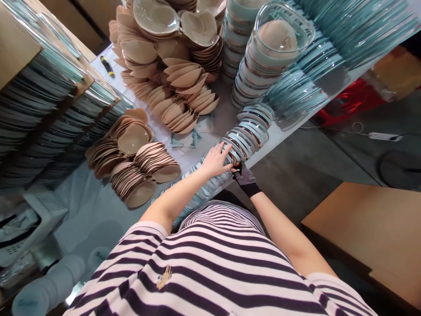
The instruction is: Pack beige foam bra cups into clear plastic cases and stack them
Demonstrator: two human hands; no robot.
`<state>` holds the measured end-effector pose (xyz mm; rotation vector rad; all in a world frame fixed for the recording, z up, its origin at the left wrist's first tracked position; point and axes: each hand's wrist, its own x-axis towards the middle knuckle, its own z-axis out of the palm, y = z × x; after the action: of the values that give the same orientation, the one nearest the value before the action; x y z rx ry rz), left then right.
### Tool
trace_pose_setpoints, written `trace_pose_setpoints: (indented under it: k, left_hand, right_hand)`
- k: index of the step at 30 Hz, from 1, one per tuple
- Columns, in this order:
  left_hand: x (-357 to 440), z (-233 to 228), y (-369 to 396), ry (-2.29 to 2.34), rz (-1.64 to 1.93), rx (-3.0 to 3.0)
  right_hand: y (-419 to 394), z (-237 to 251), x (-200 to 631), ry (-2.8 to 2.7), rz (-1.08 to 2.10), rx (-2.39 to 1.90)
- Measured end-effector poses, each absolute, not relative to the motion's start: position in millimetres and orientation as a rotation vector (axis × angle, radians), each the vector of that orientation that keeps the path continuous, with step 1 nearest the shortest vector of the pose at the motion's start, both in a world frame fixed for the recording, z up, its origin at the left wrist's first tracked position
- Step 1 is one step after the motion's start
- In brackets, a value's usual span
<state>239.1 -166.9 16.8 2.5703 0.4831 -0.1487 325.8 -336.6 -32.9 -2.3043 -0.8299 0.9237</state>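
A long row of clear round plastic cases [251, 127], nested on their sides, runs along the table's near edge. My bare left hand [215, 160] lies on top of this row, fingers spread over the cases. Beside it, my right hand [246, 176] wears a dark dotted glove with bare fingertips. Its fingers are bent against the row's near side and partly hidden; what they pinch, if anything, does not show. Pale bluish cases [210, 182] continue under my left forearm. Left of my hands stand stacked beige bra cups [158, 162].
More beige bra cups [177, 79] are heaped farther back, near printed cards [184, 139] and a yellow-black cutter [107, 66]. Tall stacks of clear containers [263, 66] stand behind. Cardboard boxes [368, 237] are at right, a white basket [49, 210] at left.
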Motion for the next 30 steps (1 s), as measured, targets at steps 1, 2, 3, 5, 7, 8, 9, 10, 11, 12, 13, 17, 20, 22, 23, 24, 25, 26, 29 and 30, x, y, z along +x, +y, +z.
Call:
trace_pose_setpoints:
  k: [1,2,3,5,7,8,9,10,11,12,13,17,20,22,23,24,25,26,29,30]
  left_hand:
    - [239,17,-167,0.483,-0.153,2.570]
    - [240,18,-167,0.481,-0.157,2.570]
    - [240,18,-167,0.481,-0.160,2.571]
    - [239,19,-167,0.478,-0.164,2.574]
    - [239,20,-167,0.473,-0.168,2.579]
    - [239,20,-166,0.470,-0.170,2.581]
    - [238,20,-166,0.467,-0.172,2.582]
    - [238,20,-166,0.463,-0.174,2.583]
    - [238,19,-165,0.460,-0.178,2.583]
    - [237,19,-165,0.459,-0.183,2.584]
    - [237,19,-165,0.457,-0.191,2.585]
    - [236,19,-165,0.435,-0.222,2.595]
    - [236,19,-165,0.412,-0.211,2.608]
    - [236,19,-166,0.423,-0.203,2.614]
    - [236,18,-166,0.433,-0.202,2.617]
    - [236,18,-166,0.445,-0.203,2.620]
    - [237,18,-167,0.455,-0.205,2.624]
    - [237,18,-167,0.463,-0.207,2.629]
    - [238,17,-167,0.469,-0.216,2.637]
    - [239,17,-167,0.465,-0.217,2.637]
  right_hand:
    - [-337,-34,326,-0.830,0.898,-2.316]
    - [-336,-34,326,-0.807,0.891,-2.313]
    - [-336,-34,326,-0.778,0.901,-2.300]
    - [-335,-33,326,-0.745,0.948,-2.258]
    - [-334,-31,327,-0.699,1.010,-2.203]
    - [-333,-30,328,-0.684,1.028,-2.187]
    - [-333,-29,328,-0.681,1.031,-2.185]
    - [-332,-28,329,-0.689,1.024,-2.199]
    - [-332,-28,329,-0.708,1.008,-2.225]
    - [-331,-27,328,-0.736,0.984,-2.260]
    - [-330,-27,327,-0.768,0.953,-2.304]
    - [-321,-24,321,-0.822,0.855,-2.525]
    - [-311,-22,324,-0.826,0.879,-2.575]
    - [-308,-19,331,-0.826,0.942,-2.519]
    - [-308,-17,335,-0.805,1.000,-2.468]
    - [-310,-15,339,-0.772,1.074,-2.397]
    - [-313,-13,342,-0.730,1.150,-2.307]
    - [-317,-10,344,-0.682,1.214,-2.214]
    - [-328,-3,345,-0.606,1.208,-2.075]
    - [-331,0,344,-0.622,1.147,-2.101]
